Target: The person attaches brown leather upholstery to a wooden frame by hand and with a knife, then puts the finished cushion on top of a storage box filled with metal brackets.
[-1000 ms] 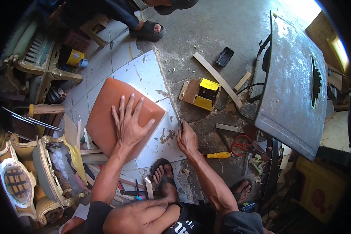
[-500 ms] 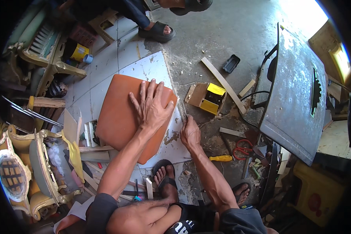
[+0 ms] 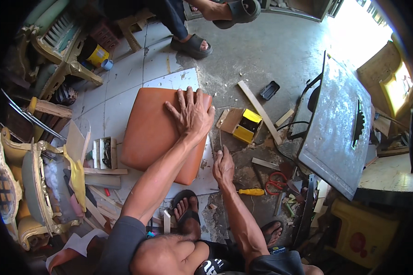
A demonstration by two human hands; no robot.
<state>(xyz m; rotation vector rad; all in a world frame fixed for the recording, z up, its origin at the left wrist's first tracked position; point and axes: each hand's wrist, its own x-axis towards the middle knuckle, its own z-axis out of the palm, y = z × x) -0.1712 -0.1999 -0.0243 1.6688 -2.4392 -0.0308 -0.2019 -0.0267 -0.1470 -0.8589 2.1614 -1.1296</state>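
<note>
An orange-brown padded cushion (image 3: 152, 126) lies on the white tiled floor (image 3: 124, 78). My left hand (image 3: 190, 112) rests on its upper right part, fingers spread. Just right of the cushion, my right hand (image 3: 223, 167) has its fingers closed on a thin metal tool (image 3: 220, 140), which points away from me; its far end is small and hard to make out. An open yellow-and-cardboard box (image 3: 247, 132) is beyond that hand. A yellow-handled screwdriver (image 3: 251, 191) and red-handled scissors (image 3: 275, 182) lie to its right.
A metal saw table with toothed blade (image 3: 332, 133) stands at right. Carved chair frames (image 3: 32, 183), wood offcuts and a small tool tray (image 3: 104, 152) crowd the left. A co-worker's sandalled feet (image 3: 192, 46) are at the top. Long wood strips (image 3: 260, 112) lie on the concrete.
The cushion has turned and shifted rightward under my left hand. My right hand still grips the thin tool, now slightly farther right. The view has shifted, and more of the co-worker's raised foot shows.
</note>
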